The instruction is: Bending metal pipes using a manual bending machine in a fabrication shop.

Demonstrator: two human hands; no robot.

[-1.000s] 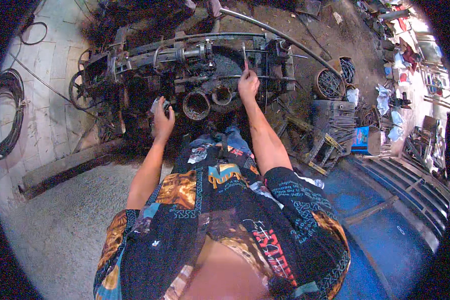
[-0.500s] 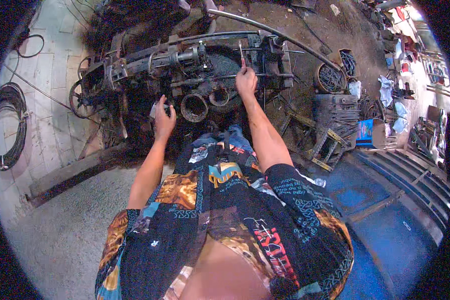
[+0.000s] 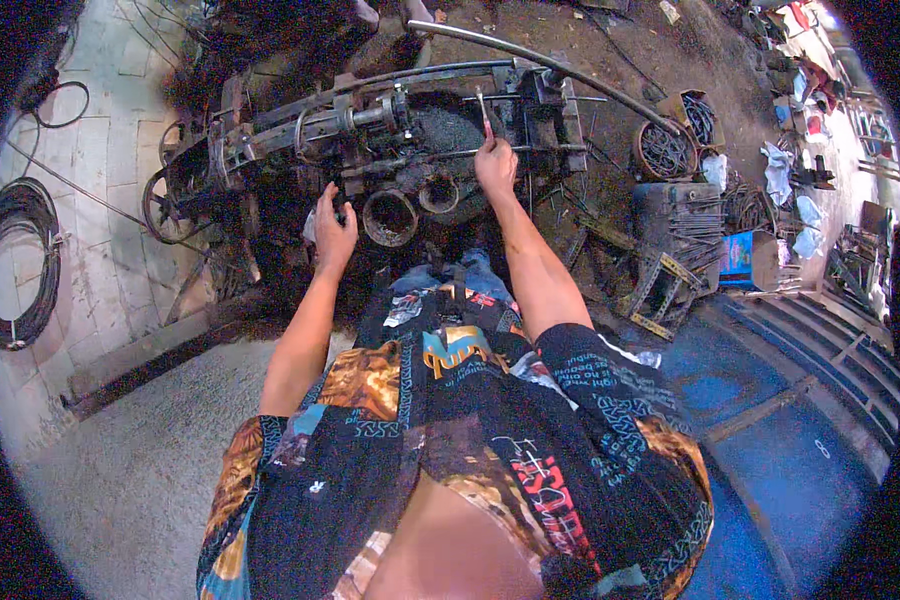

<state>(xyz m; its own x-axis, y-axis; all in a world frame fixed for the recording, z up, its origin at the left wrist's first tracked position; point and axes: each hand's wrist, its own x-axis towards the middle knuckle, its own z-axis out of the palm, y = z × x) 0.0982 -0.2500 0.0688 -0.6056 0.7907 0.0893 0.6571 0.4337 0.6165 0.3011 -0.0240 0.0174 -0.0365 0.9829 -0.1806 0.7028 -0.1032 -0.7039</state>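
Observation:
My right hand [image 3: 496, 166] is closed around a slim metal tool with a reddish handle [image 3: 487, 122], too small to name. Its pale end points away from me, over the right part of a dark, greasy machine [image 3: 320, 125]. A thin horizontal rod [image 3: 455, 154] runs beside this hand. My left hand [image 3: 334, 232] is at the near side of the machine, left of two round metal cups [image 3: 389, 217]. Its fingers are apart, with the thumb away from them. Something pale [image 3: 309, 224] shows just behind its edge; whether the hand touches it I cannot tell.
A long curved metal pipe [image 3: 550, 62] crosses beyond the machine. To the right stand a round container of metal pieces [image 3: 666, 150], stacked rods [image 3: 685, 215], a blue box [image 3: 738, 262] and a blue metal panel [image 3: 760, 420]. Coiled cable [image 3: 42, 265] lies at the left.
My left hand has shifted slightly right and its fingers have straightened. The right hand stays on the tool, almost in place. The whole view has moved a little.

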